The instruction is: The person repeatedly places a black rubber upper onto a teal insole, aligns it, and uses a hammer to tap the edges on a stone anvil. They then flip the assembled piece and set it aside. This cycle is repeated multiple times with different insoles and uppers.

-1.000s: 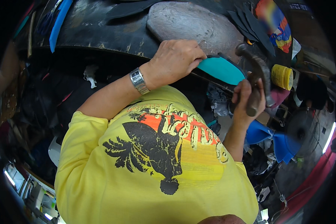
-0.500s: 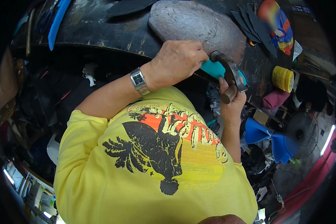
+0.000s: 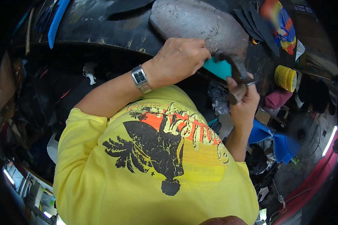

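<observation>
At the far left of the counter [image 3: 101, 23], a blue strip [image 3: 57, 26] lies near dark-handled scissors [image 3: 45, 20], and a curved black sheet [image 3: 129, 6] rests farther along, beside the left end of a broad grey stone slab [image 3: 199, 26]. In front of the slab, the left hand [image 3: 180, 56], with a steel watch [image 3: 141, 78] on its wrist, has its fingers closed, seemingly pinching the left end of a teal insole [image 3: 218, 68]; the exact grip is hidden by the knuckles. The insole lies at the slab's near edge. The hammer [image 3: 239, 71], gripped firmly in the fingers of the right hand [image 3: 248, 96], has swung left from beside the insole to over its right part, so less teal shows than a second ago, while the left hand has barely moved; I judge that the hammering is under way. The hammer is slightly blurred, and whether its head touches the insole cannot be told. Right of the slab lie several black cut pieces [image 3: 256, 28], then a multicoloured plastic bag [image 3: 287, 35] whose contents are hidden. A yellow tub [image 3: 285, 78] sits near the counter's right edge, just above a maroon cloth [image 3: 278, 98]; its inside is out of view.
</observation>
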Demonstrator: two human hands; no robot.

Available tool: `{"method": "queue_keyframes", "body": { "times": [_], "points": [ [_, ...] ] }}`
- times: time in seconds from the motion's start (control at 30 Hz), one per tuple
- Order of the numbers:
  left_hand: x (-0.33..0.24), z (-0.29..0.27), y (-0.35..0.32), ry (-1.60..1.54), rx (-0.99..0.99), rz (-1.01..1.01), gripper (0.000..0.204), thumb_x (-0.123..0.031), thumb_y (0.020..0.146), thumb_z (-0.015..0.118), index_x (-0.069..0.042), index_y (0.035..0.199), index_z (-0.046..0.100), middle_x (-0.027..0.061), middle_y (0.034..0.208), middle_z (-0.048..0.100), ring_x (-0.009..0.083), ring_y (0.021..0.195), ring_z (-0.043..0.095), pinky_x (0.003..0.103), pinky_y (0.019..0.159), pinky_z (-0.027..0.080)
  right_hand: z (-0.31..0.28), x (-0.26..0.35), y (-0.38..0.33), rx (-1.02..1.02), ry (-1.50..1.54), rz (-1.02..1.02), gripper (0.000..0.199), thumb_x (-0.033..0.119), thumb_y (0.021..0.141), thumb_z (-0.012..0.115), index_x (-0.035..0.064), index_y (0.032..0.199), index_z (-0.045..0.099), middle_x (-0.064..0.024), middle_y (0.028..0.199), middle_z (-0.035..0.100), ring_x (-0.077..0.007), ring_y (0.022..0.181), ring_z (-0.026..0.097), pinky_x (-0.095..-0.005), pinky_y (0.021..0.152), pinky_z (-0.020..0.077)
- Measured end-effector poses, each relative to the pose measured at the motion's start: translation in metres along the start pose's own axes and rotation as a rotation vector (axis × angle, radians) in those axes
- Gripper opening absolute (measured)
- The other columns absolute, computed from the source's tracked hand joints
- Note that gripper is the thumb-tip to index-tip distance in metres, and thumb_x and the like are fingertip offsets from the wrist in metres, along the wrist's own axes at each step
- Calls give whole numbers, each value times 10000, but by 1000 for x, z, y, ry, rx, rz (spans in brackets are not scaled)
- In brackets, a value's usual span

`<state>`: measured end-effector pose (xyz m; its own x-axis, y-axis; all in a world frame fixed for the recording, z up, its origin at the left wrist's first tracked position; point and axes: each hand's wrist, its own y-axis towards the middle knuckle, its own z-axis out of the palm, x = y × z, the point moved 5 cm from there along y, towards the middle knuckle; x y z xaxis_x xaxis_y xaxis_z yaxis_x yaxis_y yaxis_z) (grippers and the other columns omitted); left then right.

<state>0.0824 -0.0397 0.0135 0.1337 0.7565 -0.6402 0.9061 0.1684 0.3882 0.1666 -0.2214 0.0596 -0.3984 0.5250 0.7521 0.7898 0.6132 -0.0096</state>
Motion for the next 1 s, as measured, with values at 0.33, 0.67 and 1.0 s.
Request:
{"method": "queue_keyframes", "body": {
  "times": [0.33,0.67,1.0],
  "points": [
    [1,-1,0,-13,-37,-3,143,-108,828,737,-89,969,727,54,894,661,258,824,684,363,711,556,11,3,-1,72,-43,-105,206,49,932,694,21,1117,609,-124,862,646,-102,747,558,-262,708,475],
    [0,-9,-10,21,-20,-101,151,-146,839,742,-78,974,724,75,903,684,284,789,688,374,685,548,3,-3,6,45,36,-18,226,22,909,719,21,1118,633,-38,837,676,-69,739,560,-255,663,469],
    [-3,-7,-9,9,-75,-14,129,-132,818,748,-81,924,694,62,867,643,265,808,669,368,695,543,24,5,4,8,20,-206,242,63,907,730,12,1130,651,-18,907,609,-105,782,546,-253,720,454]
  ]
}}
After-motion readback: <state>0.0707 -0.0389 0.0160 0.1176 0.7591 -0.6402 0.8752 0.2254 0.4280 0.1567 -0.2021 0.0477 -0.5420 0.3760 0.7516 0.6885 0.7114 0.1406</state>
